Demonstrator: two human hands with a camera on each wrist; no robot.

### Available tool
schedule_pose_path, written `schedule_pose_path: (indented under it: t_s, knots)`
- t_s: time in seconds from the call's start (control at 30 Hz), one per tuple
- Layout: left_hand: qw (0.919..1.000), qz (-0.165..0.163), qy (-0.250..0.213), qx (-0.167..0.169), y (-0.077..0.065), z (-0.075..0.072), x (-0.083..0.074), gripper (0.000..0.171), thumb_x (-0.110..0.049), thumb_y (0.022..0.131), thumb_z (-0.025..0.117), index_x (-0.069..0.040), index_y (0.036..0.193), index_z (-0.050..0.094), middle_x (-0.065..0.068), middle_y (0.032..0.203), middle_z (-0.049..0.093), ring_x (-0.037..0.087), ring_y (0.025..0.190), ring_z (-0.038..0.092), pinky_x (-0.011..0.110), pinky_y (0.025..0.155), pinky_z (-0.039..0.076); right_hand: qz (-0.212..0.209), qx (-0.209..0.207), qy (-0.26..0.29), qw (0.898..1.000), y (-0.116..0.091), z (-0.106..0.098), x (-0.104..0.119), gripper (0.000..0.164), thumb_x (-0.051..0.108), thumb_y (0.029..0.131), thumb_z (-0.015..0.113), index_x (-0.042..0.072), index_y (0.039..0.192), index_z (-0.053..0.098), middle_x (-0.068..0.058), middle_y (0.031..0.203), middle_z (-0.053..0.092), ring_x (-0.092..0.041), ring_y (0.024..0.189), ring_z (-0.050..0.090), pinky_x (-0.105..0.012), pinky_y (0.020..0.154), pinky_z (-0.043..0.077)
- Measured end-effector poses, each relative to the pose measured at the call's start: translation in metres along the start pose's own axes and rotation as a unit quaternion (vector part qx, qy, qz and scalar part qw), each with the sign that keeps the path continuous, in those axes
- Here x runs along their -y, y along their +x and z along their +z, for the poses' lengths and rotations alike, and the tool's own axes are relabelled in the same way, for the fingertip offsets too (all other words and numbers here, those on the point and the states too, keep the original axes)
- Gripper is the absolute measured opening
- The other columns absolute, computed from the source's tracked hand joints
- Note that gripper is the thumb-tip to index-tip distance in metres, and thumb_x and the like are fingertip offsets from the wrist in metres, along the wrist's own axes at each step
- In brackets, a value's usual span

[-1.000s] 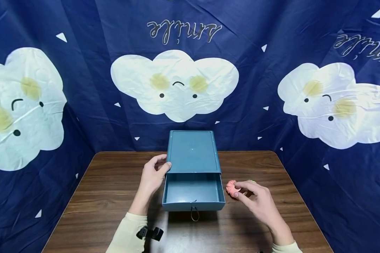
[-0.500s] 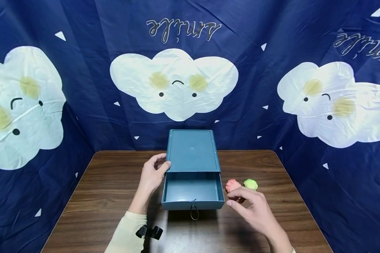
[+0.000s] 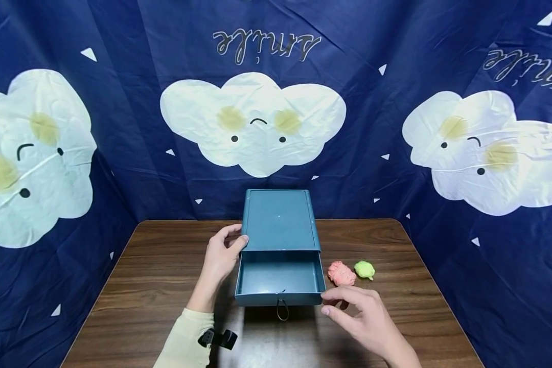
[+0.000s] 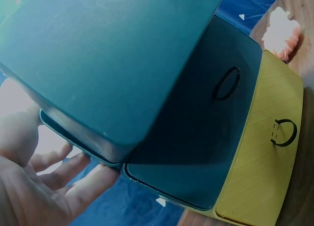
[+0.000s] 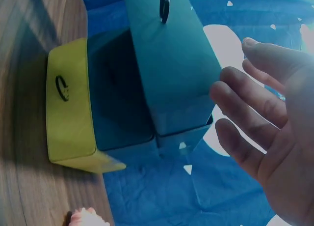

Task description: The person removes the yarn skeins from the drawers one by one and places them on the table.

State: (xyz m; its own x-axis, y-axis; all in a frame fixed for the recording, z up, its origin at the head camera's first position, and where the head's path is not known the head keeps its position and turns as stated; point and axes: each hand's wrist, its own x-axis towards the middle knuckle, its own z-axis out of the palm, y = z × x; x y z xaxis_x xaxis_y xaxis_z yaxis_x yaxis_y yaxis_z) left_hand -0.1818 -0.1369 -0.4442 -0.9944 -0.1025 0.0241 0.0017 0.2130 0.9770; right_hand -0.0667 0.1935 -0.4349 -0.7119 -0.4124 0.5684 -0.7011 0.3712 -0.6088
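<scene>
In the head view a teal drawer cabinet (image 3: 278, 217) stands at the middle of the table, its top drawer (image 3: 280, 299) pulled out with a bare floor inside. The left hand (image 3: 222, 255) rests against the cabinet's left side, thumb at the top edge; in the left wrist view its fingers reach straight to the frame. At the drawer's front right corner is the right hand (image 3: 361, 312), fingers loosely bent and holding nothing. Just beyond it lie a pink ridged, crumpled-looking bundle (image 3: 341, 274) and a small lime-green rounded lump (image 3: 364, 270) with a little tip.
Below the pulled-out drawer sit a shut teal drawer (image 4: 196, 118) and a yellow drawer (image 4: 267, 147), each with a black loop pull. A wooden table (image 3: 156, 291) carries everything. Blue cloth (image 3: 368, 184) with white clouds hangs behind and at both sides.
The right hand has let go of the pink bundle and moved left and toward the person, to the drawer's front corner. Bundle and green lump now show fully. The left hand stays put.
</scene>
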Motion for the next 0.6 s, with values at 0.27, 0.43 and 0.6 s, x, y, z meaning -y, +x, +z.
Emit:
schedule_pose_path:
  t_s: [0.27,0.43,0.6]
  knots:
    - [1.0,-0.007,-0.007,0.0,0.0,0.0,0.0,0.042,-0.021,0.097,0.07,-0.008,0.136,0.063,0.015,0.128,0.065,0.026,0.106,0.066,0.027,0.07,0.056,-0.015,0.033,0.019,0.999,0.0,0.009,0.006,0.03,0.008,0.089,0.079,0.017,0.117,0.074,0.007,0.098,0.077,-0.002,0.083,0.069,-0.019,0.07,0.056]
    - [0.9999,-0.007,-0.008,0.0,0.0,0.001,0.0,0.042,-0.021,0.097,0.07,-0.008,0.136,0.063,0.015,0.128,0.065,0.023,0.104,0.066,0.027,0.07,0.056,-0.018,0.046,0.034,0.998,0.0,0.018,0.008,0.03,0.009,0.091,0.077,0.02,0.119,0.073,0.005,0.105,0.076,-0.003,0.086,0.069,-0.018,0.07,0.057]
    - [0.9999,-0.008,-0.007,-0.003,-0.001,0.001,-0.001,0.042,-0.021,0.097,0.07,-0.008,0.136,0.063,0.015,0.128,0.065,0.025,0.106,0.066,0.027,0.07,0.056,-0.018,0.062,0.044,0.997,-0.001,0.028,0.008,0.028,0.01,0.093,0.076,0.02,0.119,0.072,0.004,0.109,0.075,-0.006,0.087,0.069,-0.016,0.068,0.056]
